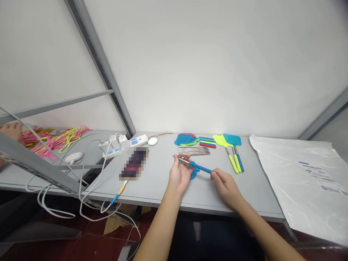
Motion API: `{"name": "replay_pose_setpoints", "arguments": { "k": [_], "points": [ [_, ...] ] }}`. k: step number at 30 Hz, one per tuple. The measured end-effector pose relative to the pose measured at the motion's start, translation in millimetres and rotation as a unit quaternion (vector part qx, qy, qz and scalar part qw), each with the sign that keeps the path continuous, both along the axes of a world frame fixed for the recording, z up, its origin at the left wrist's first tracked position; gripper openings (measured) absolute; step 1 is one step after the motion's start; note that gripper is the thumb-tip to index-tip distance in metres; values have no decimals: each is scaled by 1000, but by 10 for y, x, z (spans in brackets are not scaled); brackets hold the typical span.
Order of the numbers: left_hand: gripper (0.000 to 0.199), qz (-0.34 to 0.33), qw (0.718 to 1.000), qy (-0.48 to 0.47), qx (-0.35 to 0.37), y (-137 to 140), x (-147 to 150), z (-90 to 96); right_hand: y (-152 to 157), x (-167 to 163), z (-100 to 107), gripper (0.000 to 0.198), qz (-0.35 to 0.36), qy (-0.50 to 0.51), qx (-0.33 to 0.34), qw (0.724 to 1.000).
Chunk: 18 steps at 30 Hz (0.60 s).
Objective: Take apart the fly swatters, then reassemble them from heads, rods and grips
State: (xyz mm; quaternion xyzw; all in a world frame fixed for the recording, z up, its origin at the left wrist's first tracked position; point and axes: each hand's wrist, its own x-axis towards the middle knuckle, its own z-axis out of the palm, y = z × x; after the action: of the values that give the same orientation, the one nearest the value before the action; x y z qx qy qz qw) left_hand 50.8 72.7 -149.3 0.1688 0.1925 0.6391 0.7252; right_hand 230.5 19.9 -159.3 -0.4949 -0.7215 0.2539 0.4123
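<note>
A thin metal rod with a blue handle spans my two hands above the table. My left hand, palm up, pinches the metal part between thumb and fingers. At the other end, my right hand is closed around the blue handle. Partly hidden beneath them lies a blue fly swatter head. Behind my hands is a row of several loose metal rods. Beyond these sit stacked fly swatter heads and several coloured handles.
Assembled fly swatters lie right of my hands, beside a large white plastic package. To the left are a blurred phone-like object, power strips and white cables. A grey metal post rises there; another person's hand is near coloured cords.
</note>
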Motion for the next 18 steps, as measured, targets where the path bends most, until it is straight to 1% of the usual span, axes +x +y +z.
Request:
{"name": "replay_pose_setpoints", "arguments": {
  "k": [3, 4, 6, 8, 12, 15, 18],
  "points": [
    [30, 17, 994, 99, 32, -53, 43, -8, 24, 51, -2, 30, -61, 28, -13, 998],
    [32, 13, 988, 144, 49, -74, 62, -14, 33, 67, -2, 29, -77, 34, -13, 996],
    [35, -18, 969, 232, 79, -115, 100, -26, 46, 87, -9, 29, -91, 40, -11, 995],
    [39, -52, 952, 288, 96, -147, 124, -31, 50, 88, -27, 28, -86, 27, -13, 996],
    [43, -69, 941, 322, 83, -170, 89, -13, 35, 48, -78, 27, -47, -61, -17, 997],
    [43, -82, 922, 368, 90, -165, -24, 3, 27, 18, -101, 25, -27, -132, 1, 991],
    [38, -100, 895, 420, 110, -148, -176, 1, 32, 10, -113, 25, -18, -189, 21, 982]
  ]
}}
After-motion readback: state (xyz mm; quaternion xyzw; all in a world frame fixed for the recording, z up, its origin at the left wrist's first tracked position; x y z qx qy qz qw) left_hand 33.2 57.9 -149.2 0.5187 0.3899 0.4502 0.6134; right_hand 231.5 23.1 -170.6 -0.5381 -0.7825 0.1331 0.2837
